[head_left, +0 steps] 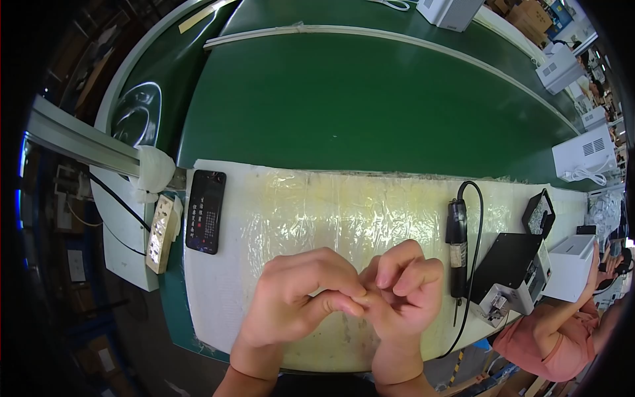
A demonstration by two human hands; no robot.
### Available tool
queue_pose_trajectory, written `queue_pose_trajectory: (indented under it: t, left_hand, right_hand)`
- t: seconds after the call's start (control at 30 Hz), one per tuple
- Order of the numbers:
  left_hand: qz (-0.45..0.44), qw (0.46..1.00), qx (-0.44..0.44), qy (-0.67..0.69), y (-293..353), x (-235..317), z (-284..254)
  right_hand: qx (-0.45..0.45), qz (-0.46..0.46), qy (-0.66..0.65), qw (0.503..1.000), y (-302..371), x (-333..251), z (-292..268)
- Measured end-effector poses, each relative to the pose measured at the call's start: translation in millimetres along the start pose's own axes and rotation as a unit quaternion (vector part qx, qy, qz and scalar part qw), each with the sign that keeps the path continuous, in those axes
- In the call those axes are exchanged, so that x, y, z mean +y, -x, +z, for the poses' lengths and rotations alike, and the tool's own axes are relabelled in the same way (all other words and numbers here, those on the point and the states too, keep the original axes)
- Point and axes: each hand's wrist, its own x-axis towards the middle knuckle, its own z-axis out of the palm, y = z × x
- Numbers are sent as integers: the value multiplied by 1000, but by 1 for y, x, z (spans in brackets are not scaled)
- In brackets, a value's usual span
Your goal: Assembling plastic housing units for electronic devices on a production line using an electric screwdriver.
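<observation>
1. I'm watching both hands meet low over the desk, just left of the electric screwdriver. The left hand is curled, thumb and forefinger pinched onto the right hand.
2. The fingers of both hands are closed tight together; whether anything small sits between them I cannot tell, it is hidden.
3. Risk, as I judge it: if there is a tiny part in that pinch, a slip would drop it onto the wrinkled plastic film left of the screwdriver, where glare could hide it.
4. The screwdriver's cable loops close beside the right wrist; a quick outward move could snag it.
5. The phone, far left of the screwdriver, sits near the desk edge.
</observation>
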Motion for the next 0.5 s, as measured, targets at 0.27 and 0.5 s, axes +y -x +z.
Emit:
queue_pose_trajectory:
  t: [0.27, 0.5]
  left_hand:
    - [48, 998, 34, -37, 0, 2, 4]
    - [32, 999, 27, 8, -1, 1, 6]
  right_hand:
    - [-16, -51, 135, 989, 1, -3, -4]
    - [-25, -52, 181, 982, 4, -6, -7]
